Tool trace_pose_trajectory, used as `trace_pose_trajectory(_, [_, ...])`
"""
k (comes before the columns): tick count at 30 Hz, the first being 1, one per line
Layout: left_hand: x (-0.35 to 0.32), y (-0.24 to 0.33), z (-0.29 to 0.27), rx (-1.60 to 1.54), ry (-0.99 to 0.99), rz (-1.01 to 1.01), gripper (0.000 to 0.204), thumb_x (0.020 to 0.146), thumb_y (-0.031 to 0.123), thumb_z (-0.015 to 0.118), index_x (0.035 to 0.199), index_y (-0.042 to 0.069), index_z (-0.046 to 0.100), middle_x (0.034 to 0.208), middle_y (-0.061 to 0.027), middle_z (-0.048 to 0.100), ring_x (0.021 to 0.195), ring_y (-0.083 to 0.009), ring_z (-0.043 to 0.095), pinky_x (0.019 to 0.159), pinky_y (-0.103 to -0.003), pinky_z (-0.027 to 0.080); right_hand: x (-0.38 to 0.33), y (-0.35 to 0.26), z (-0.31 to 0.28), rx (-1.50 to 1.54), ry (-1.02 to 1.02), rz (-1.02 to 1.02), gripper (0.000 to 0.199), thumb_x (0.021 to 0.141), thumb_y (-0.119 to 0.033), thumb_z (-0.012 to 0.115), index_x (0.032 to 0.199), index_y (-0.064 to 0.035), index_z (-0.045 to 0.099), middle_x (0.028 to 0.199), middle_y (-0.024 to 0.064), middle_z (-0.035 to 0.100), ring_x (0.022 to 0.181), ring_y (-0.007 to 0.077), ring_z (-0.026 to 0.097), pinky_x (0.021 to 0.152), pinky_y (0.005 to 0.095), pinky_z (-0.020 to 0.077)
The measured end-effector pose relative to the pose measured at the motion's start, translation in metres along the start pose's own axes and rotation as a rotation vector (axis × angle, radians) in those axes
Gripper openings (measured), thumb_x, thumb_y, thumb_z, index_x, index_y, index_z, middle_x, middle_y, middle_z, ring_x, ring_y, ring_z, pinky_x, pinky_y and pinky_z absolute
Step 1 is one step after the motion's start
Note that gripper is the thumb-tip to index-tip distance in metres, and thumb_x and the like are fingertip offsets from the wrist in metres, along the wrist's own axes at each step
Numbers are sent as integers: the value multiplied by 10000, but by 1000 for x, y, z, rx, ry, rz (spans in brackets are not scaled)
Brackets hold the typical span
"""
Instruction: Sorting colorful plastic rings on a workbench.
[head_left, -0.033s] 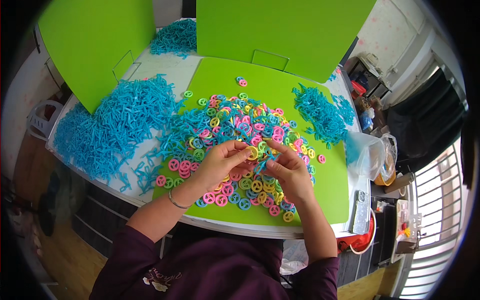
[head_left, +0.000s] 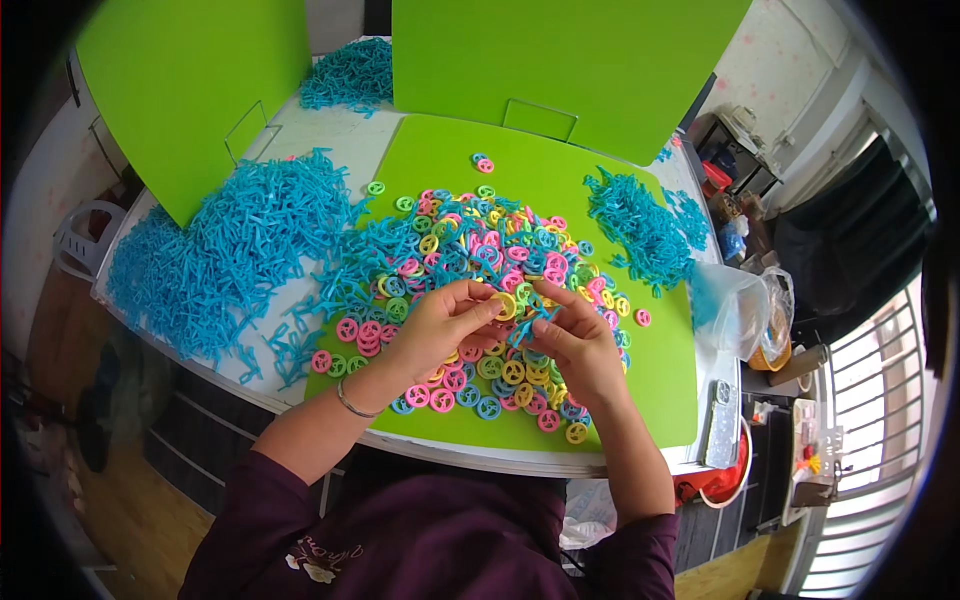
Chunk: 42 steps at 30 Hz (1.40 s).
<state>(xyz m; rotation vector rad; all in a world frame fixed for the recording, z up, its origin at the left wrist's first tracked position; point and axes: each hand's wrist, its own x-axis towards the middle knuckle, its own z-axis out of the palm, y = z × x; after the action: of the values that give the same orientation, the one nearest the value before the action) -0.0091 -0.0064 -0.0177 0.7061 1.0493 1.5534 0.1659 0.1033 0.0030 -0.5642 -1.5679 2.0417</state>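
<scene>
Between the thumb and fingers of my left hand (head_left: 447, 325) is a small yellow plastic wheel (head_left: 506, 306). Close beside it, my right hand (head_left: 580, 345) pinches a blue branched plastic piece (head_left: 524, 330). The wheel and the blue piece are very near each other; I cannot tell whether they touch. Both hands hover over a heap of small spoked wheels (head_left: 488, 407) in pink, yellow, green and blue. Blue plastic pieces (head_left: 375, 250) lie mixed into the heap's left and upper parts.
A large pile of blue pieces (head_left: 250, 240) covers the table's left side, with smaller piles at the right (head_left: 640, 225) and far left (head_left: 350, 75). Upright green boards (head_left: 570, 70) stand at the back. A phone (head_left: 720, 425) and clear plastic bag (head_left: 730, 310) are at the right edge.
</scene>
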Motion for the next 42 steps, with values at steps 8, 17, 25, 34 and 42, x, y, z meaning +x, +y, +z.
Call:
trace_pose_trajectory(8, [-2, -5, 7, 29, 48, 191, 202, 918, 53, 590, 1109, -2, 630, 1007, -75, 672, 896, -135, 654, 780, -242, 553, -1, 4, 19, 37, 186, 24, 139, 898, -68, 623, 1027, -34, 660, 876, 12, 649, 714, 71, 585, 647, 221, 513])
trace_pose_trajectory(17, [-8, -7, 11, 210, 97, 340, 181, 883, 0, 616, 1054, -4, 674, 943, -87, 688, 848, -131, 660, 745, -238, 557, -4, 7, 20, -37, 128, -25, 142, 887, -47, 635, 1023, -18, 664, 858, 18, 658, 718, 66, 583, 648, 206, 485])
trace_pose_trajectory(25, [-12, -7, 13, 441, 122, 485, 143, 864, -10, 637, 992, 3, 701, 877, -75, 686, 756, -99, 642, 662, -214, 525, -6, 7, 20, -343, 102, -190, 180, 874, -29, 651, 1049, 12, 643, 845, 32, 662, 754, 68, 599, 673, 220, 494])
trace_pose_trajectory(34, [-5, -4, 10, 374, 42, 362, 126, 873, 4, 629, 982, -11, 690, 881, -77, 684, 789, -121, 657, 694, -244, 562, -9, -4, 19, -271, 3, -4, 198, 881, -96, 660, 1050, 2, 626, 802, 27, 655, 702, 51, 569, 609, 210, 458])
trace_pose_trajectory(42, [-3, -8, 8, 410, 42, 419, 130, 875, -10, 619, 985, -6, 689, 888, -81, 674, 791, -131, 659, 693, -250, 566, -14, -11, 31, -719, 159, -72, 195, 864, -63, 659, 1046, 5, 645, 691, 12, 622, 617, 39, 519, 554, 210, 406])
